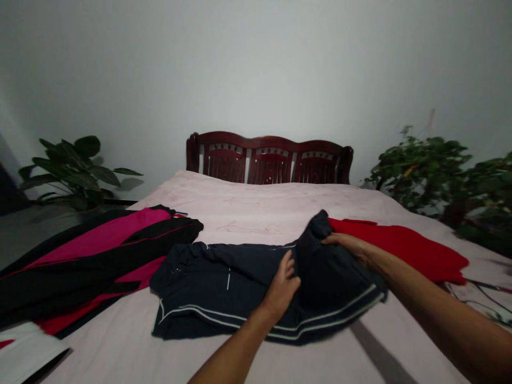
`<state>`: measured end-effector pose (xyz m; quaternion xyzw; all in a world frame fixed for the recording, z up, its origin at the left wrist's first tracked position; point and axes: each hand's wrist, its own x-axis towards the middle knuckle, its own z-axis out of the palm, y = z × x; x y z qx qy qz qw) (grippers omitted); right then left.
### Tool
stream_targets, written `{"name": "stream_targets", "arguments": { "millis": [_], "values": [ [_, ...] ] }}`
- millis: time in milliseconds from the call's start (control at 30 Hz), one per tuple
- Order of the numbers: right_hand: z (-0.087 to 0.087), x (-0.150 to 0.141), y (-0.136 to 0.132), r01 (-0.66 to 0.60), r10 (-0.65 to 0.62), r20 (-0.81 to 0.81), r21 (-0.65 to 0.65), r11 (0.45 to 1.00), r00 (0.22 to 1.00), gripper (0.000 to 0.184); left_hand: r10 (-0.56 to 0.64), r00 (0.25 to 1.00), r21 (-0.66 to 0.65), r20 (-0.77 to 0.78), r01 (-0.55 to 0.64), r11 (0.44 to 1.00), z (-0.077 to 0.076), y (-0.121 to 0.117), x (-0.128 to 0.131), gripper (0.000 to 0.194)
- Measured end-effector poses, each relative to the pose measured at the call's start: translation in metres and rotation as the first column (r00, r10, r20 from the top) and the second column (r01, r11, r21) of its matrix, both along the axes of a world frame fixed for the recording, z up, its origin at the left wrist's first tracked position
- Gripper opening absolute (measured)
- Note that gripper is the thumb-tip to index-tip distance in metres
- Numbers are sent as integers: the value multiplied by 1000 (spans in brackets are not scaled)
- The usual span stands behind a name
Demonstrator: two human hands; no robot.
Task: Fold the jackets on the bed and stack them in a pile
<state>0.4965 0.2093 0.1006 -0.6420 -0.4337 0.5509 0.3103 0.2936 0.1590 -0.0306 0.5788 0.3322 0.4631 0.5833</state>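
Note:
Navy sports trousers (248, 277) with white piping lie crosswise in the middle of the bed, their gathered end at the left. My right hand (352, 246) grips the right end of the trousers, which is raised off the sheet and bent over toward the left. On the middle of the cloth, beside this fold, rests my left hand (282, 285), its thumb apart from the fingers and nothing visibly held. The underside of my right hand's grip is partly hidden by the fabric.
Black and pink garments (132, 234) spread over the left side of the bed. A white item (30, 352) sits at the near left corner. Red folded cloth (408, 248) lies at the right. Beyond the pink sheet (248, 213) stands a wooden headboard (270, 160), with plants on both sides.

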Motion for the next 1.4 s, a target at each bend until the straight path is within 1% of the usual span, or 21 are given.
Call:
{"name": "stream_targets", "arguments": {
  "millis": [33,100,133,200,267,367,467,567,633,733,800,900,933,967,1033,1100,1167,1233,1300,1367,1400],
  "values": [
    [7,-21,4,-28,28,-7,-12,1000,1000,13,8,980,-104,198,13,994,9,2,-3,73],
    [11,-65,9,-126,123,-70,-37,991,990,17,53,874,-254,484,83,964,24,6,-17,66],
    [8,-86,8,-180,177,-107,-18,983,978,22,78,822,-299,565,115,947,29,9,-30,66],
    [-12,-123,0,-323,327,-59,72,944,943,32,103,799,-365,593,152,919,31,13,-65,67],
    [-46,-149,-15,-446,404,204,244,861,892,37,111,876,-436,470,121,892,23,16,-105,63],
    [-102,-168,-41,-634,298,644,380,674,704,39,149,975,-476,162,-56,878,6,15,-152,57],
    [-133,-171,-60,-707,198,769,410,577,608,41,268,951,-332,-152,-304,893,1,14,-167,51],
    [-133,-169,-73,-767,245,792,381,516,559,44,386,896,-167,-220,-424,890,12,19,-155,52],
    [-127,-168,-82,-803,274,813,343,488,514,49,435,848,54,-302,-441,896,21,23,-138,52],
    [-126,-169,-102,-811,241,827,365,456,508,55,386,708,344,-592,-211,915,20,24,-113,51],
    [-131,-167,-117,-807,233,805,428,408,545,58,315,600,328,-736,-91,940,9,22,-101,56],
    [-139,-148,-126,-775,279,728,545,319,627,47,280,508,288,-814,-66,955,-10,18,-94,60],
    [-140,-138,-123,-722,259,678,601,344,688,40,281,469,293,-837,-50,955,-15,17,-93,61],
    [-140,-126,-117,-629,197,609,661,410,768,37,283,427,298,-859,-33,954,-18,16,-93,62],
    [-138,-104,-98,-325,-23,430,714,620,902,37,284,353,300,-892,-10,954,-19,15,-93,63],
    [-133,-89,-74,4,-196,267,581,814,944,40,285,319,295,-904,-18,955,-17,15,-93,64],
    [-127,-85,-55,152,-187,73,336,929,980,43,288,308,287,-907,-48,957,-16,16,-92,65],
    [-123,-92,-45,117,-96,-189,104,988,977,41,298,325,287,-898,-83,954,-16,16,-92,64],
    [-118,-101,-43,69,-93,-400,-73,995,912,35,314,389,287,-866,-127,949,-17,17,-90,63],
    [-110,-106,-45,65,-151,-519,-180,982,841,27,317,516,262,-795,-179,948,-18,16,-85,63],
    [-104,-105,-47,82,-167,-559,-174,981,812,24,313,600,241,-736,-199,950,-18,15,-80,63]
  ]
}}
